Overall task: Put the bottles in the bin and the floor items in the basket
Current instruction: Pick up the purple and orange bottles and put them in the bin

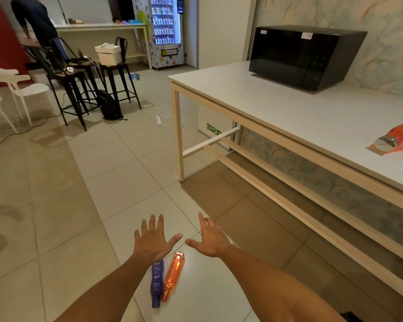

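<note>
Head view: table [289,117] beside floor bottles [168,278].

Head view, facing down (wide-angle), floor near

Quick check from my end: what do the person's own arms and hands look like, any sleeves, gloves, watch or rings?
Both forearms are bare as far as the frame shows, with no sleeves in view. The left hand and right hand wear no gloves. No watch, wristband or ring is visible on either side.
</note>
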